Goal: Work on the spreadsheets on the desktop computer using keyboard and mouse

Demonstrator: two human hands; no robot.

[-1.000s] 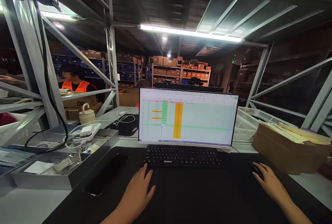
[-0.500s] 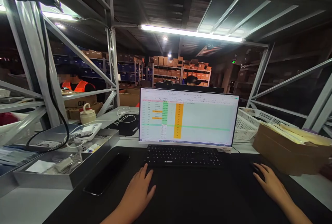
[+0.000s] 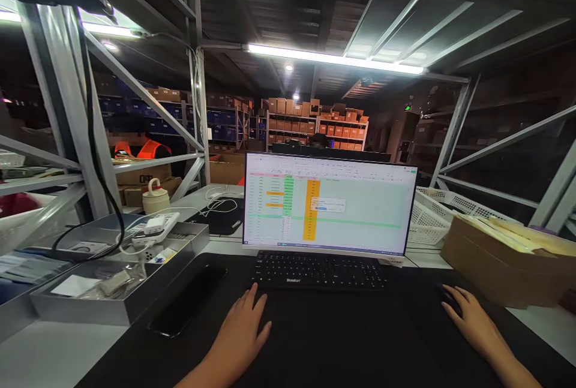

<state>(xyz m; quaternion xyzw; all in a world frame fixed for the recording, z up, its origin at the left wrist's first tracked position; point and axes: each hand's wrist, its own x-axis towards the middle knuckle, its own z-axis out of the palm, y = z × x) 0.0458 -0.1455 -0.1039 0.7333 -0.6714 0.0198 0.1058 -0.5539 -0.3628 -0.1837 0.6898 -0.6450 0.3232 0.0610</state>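
Observation:
My left hand (image 3: 240, 325) lies flat on the black desk mat (image 3: 342, 340), thumb spread to the side. Its fingertips touch the lower left corner of the black keyboard (image 3: 321, 271) and hold nothing. Over to the right, my right hand (image 3: 470, 316) rests over a dark computer mouse (image 3: 449, 297), mostly hidden by the fingers and hard to tell from the mat. Behind the keyboard stands a monitor (image 3: 360, 214) showing a spreadsheet with green and orange cells. A small dialog box is open near the middle of its screen.
A phone (image 3: 189, 301) lies left of my left hand, beside a grey tray (image 3: 128, 307) of small items. A power strip (image 3: 159, 229) and a cream jug (image 3: 156, 199) stand behind. At right are a cardboard box (image 3: 495, 274) and white baskets (image 3: 427, 226). A person in an orange vest (image 3: 153, 149) is beyond.
A small dialog box has appeared on the monitor over the spreadsheet. The whole view has shifted slightly to the right. Both hands keep their places on the mat and mouse.

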